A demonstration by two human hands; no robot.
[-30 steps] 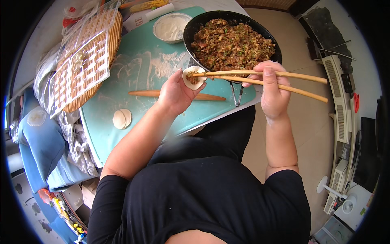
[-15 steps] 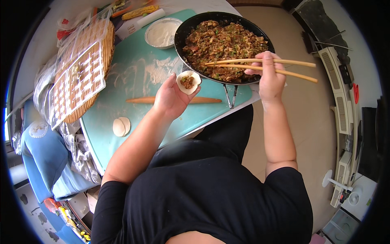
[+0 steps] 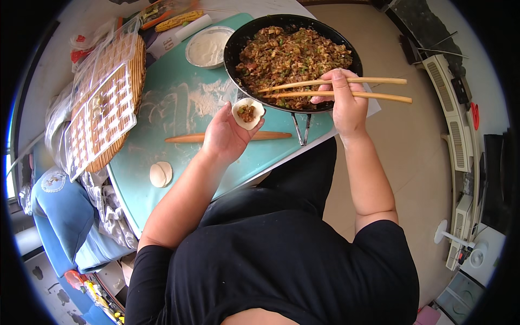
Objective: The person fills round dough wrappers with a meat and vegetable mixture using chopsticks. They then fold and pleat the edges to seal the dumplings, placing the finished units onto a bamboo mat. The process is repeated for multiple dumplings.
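My left hand (image 3: pixel 225 135) cups a round dumpling wrapper (image 3: pixel 258 120) with a small heap of brown filling (image 3: pixel 247 112) at its middle. In my right hand (image 3: pixel 349 111) is a pair of wooden chopsticks (image 3: pixel 379 81), their tips spread apart over the near part of the black pan (image 3: pixel 230 73). Chopped filling (image 3: pixel 295 51) with green bits covers the pan's inside. Behind my left hand a tapered rolling pin (image 3: pixel 187 138) lies on the green mat (image 3: pixel 141 189), partly hidden by the hand. Two overlapping wrappers (image 3: pixel 161 174) rest to the left.
A bowl of flour (image 3: pixel 208 46) stands left of the pan. Clear plastic dumpling trays (image 3: pixel 122 103) lie over a woven tray (image 3: pixel 140 70) at far left. Corn cobs (image 3: pixel 179 20) are at the back. A blue cushion (image 3: pixel 62 211) sits beside the table.
The chopsticks have shifted left and slightly down, and their tips have spread wider apart over the pan. My left hand has stayed nearly in place with the wrapper. The view has shifted slightly.
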